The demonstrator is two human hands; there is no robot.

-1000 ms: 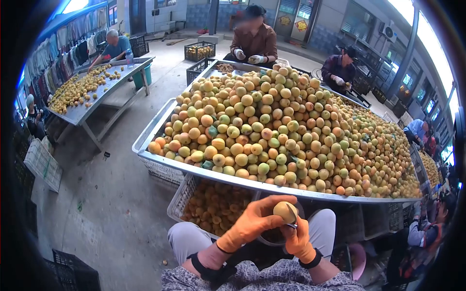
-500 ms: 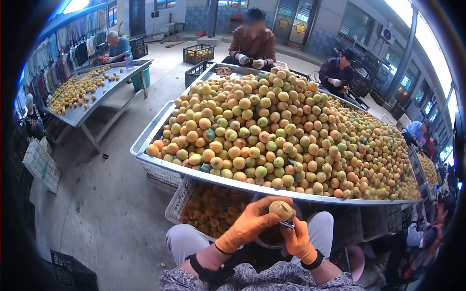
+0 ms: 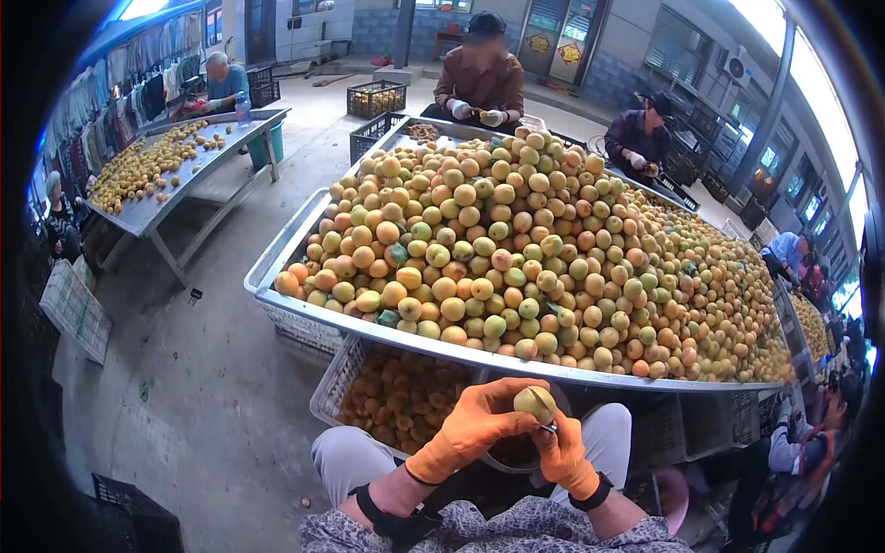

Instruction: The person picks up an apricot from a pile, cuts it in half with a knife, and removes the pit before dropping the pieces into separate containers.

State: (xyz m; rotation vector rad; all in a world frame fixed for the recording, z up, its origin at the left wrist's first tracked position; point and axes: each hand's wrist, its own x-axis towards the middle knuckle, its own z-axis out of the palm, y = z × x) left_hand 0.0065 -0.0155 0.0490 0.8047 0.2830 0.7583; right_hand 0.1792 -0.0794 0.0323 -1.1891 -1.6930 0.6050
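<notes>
My left hand (image 3: 475, 426), in an orange glove, is closed around a yellow-green apricot (image 3: 532, 403). A dark cut line runs over the fruit's upper side. My right hand (image 3: 566, 461), gloved alike, pinches a small knife (image 3: 550, 428) against the fruit's lower right side. Only a bit of its metal shows; the rest is hidden by my fingers. Both hands are above my lap, just in front of the metal table's rim (image 3: 442, 343). On that table lies a large heap of whole apricots (image 3: 516, 249).
Below the table's edge stands a crate (image 3: 330, 392) of halved apricots (image 3: 401, 396), beside a partly hidden bowl (image 3: 516, 461). Co-workers sit across the table, including a person in brown (image 3: 481, 83). A second metal table (image 3: 198, 175) with apricots stands left. A pink basin (image 3: 674, 498) sits at right.
The apricot has turned a little in my left hand, and its cut line now runs further across the top. Less of the knife's metal shows. My hands stay close together.
</notes>
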